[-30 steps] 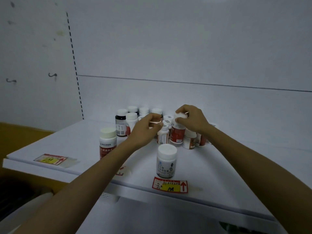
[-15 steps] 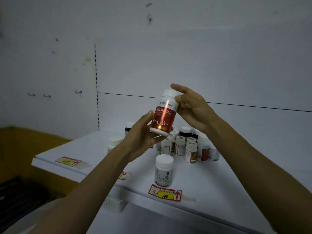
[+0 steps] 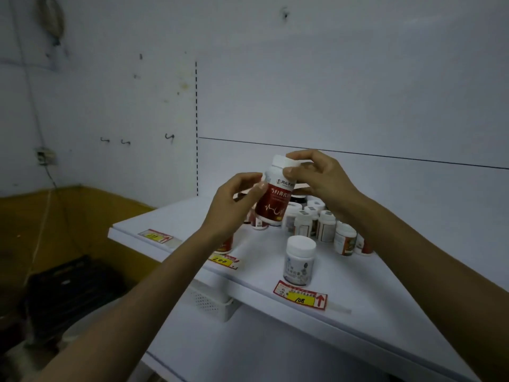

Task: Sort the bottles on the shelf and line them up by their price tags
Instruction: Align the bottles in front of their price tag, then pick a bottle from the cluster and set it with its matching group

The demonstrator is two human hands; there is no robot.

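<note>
Bottle with a red label [image 3: 274, 199] is held clear of the white shelf [image 3: 385, 285], tilted with its print toward the camera, probably so it can be read and matched to a price. The left hand [image 3: 234, 205] curls round its body from 9 o'clock; the right hand [image 3: 319, 177] pinches the white cap from 2 o'clock. Unsorted bottles [image 3: 325, 227] crowd at its 4 o'clock. A grey-labelled bottle [image 3: 299, 260] stands alone, the 108 price tag [image 3: 301, 297] at its 6 o'clock, so it seems sorted. The 200 price tag [image 3: 223, 261] lies at 7 o'clock of the held bottle.
</note>
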